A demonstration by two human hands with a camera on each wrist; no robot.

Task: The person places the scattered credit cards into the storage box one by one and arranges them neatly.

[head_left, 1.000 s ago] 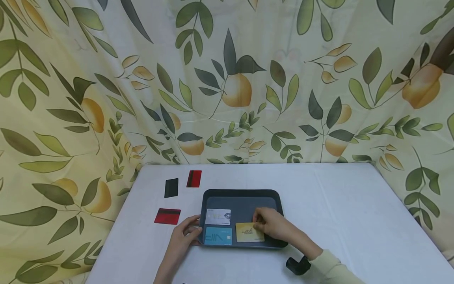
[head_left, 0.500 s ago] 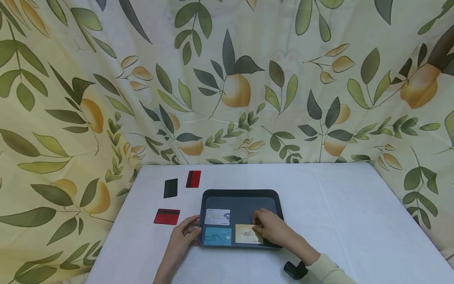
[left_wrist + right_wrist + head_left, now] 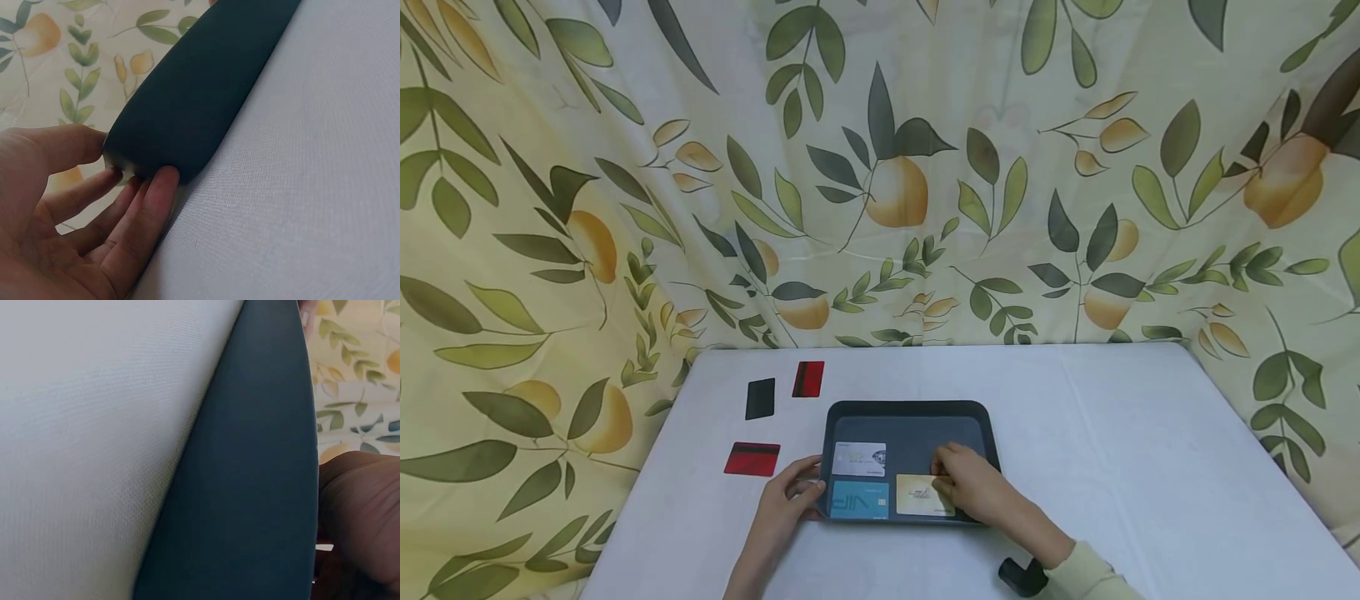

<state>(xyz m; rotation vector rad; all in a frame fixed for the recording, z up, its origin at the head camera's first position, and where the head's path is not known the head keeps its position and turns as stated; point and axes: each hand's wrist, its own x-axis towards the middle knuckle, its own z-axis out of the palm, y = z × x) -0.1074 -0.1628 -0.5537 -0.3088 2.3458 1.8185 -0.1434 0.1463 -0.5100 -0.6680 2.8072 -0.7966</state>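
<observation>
A dark blue-grey tray [image 3: 910, 407] lies on the table with three cards in it. My left hand [image 3: 784, 502] grips its left end; in the left wrist view the thumb and fingertips [image 3: 165, 181] meet the tray's wall. Over the tray's right part, my right hand [image 3: 976, 485] has curled fingers on the right edge of a pale gold card [image 3: 917, 495], partly covering it. The exact fingertip contact is hidden. To the left of that card lie a white card [image 3: 859, 459] and, below it, a blue card [image 3: 859, 501] with large letters.
Left of the tray, on the white-covered table [image 3: 1097, 425], lie a black card [image 3: 760, 398], a red card with a dark stripe [image 3: 808, 379] and another red striped card [image 3: 752, 458]. A leaf-and-fruit patterned curtain [image 3: 700, 208] hangs behind and to the left.
The gold card, tilted in my right fingers a second ago, has come down slightly toward the tray's front and looks flatter. My left hand keeps its place on the tray.
</observation>
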